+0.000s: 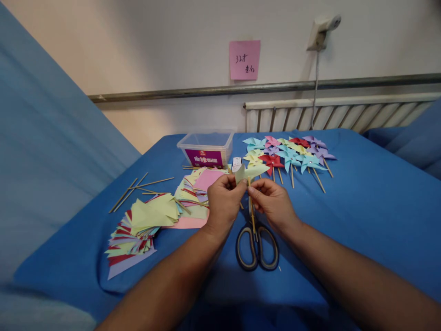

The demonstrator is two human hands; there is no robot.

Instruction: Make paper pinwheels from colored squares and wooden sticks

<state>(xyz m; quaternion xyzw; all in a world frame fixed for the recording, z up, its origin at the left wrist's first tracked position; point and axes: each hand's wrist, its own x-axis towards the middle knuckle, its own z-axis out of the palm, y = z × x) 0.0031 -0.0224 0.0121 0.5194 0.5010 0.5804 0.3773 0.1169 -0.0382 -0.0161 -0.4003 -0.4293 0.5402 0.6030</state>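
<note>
Both hands are up over the middle of the blue table [361, 207], working one piece together. The left hand [223, 201] is closed, fingertips pinching the pale yellow-green paper [251, 172], which stands just above the knuckles. The right hand [272, 201] is closed too, thumb and forefinger nipping a thin wooden stick [252, 216] that runs down from the paper between the two hands. Right below, flat on the table, lie scissors [257, 246], handles toward the person, the stick crossing over them. To the left sits a fanned pile of cut coloured squares [138, 230], with a second stack [198, 188] just behind the left hand. Loose sticks [132, 191] lie further left. A clear plastic tub [206, 147] sits at the back, and beside it, far right, a row of finished pinwheels [289, 154] in blue, red, purple and yellow.
</note>
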